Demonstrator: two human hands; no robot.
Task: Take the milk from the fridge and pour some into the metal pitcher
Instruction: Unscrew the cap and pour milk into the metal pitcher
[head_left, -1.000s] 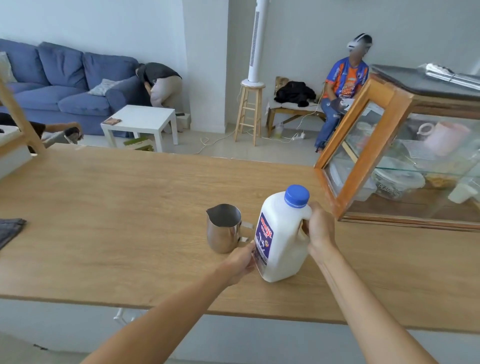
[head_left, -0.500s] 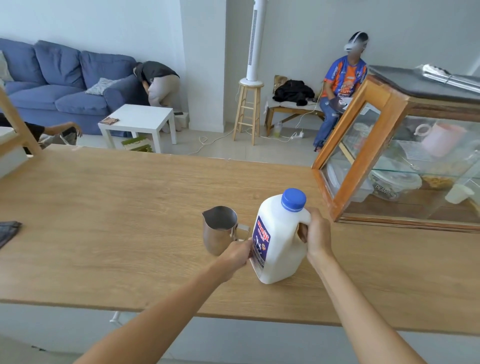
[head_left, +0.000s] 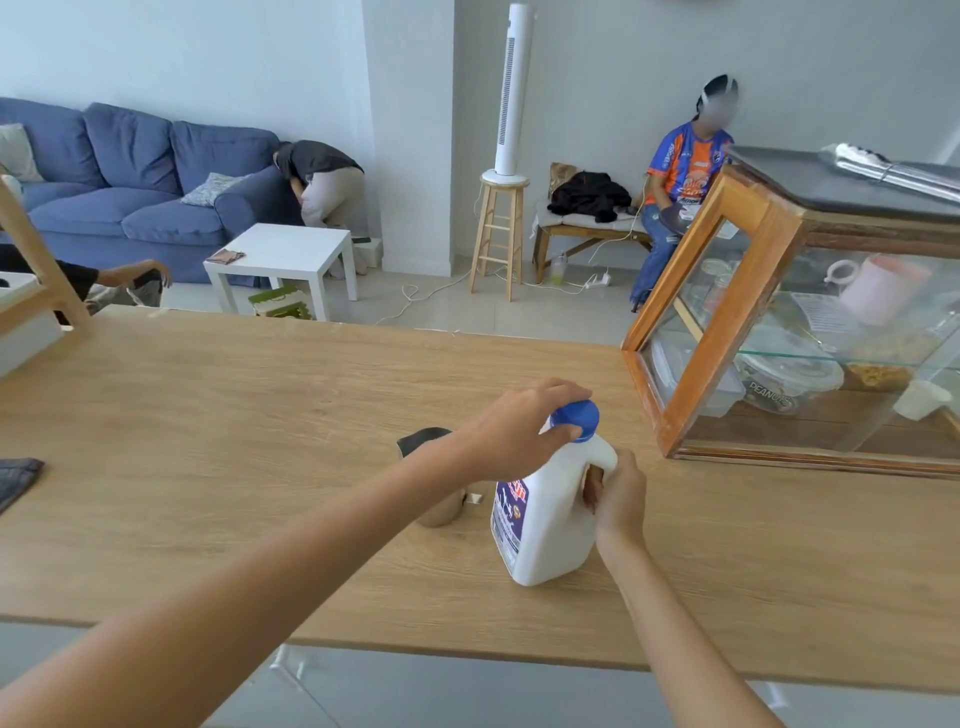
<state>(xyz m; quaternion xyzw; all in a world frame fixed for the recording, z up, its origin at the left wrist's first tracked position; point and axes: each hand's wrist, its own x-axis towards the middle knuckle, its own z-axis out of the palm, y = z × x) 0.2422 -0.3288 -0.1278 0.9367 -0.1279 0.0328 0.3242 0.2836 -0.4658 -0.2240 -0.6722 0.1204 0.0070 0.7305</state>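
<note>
A white milk jug (head_left: 550, 525) with a blue cap (head_left: 576, 420) stands upright on the wooden table (head_left: 208, 441). My right hand (head_left: 618, 491) is wrapped around its handle. My left hand (head_left: 524, 426) reaches over from the left, and its fingers grip the blue cap. The metal pitcher (head_left: 434, 483) stands just left of the jug; my left forearm crosses in front of it and hides most of it, so only part of its rim and lower body show.
A wood-framed glass cabinet (head_left: 727, 312) with containers inside stands on the table at the right. A dark cloth (head_left: 18, 475) lies at the left edge. Beyond the table are a sofa, a white side table, a stool with a fan, and several people.
My left hand has left the side of the jug and risen to grip the blue cap, its forearm now covering the pitcher. My right hand stays on the handle.
</note>
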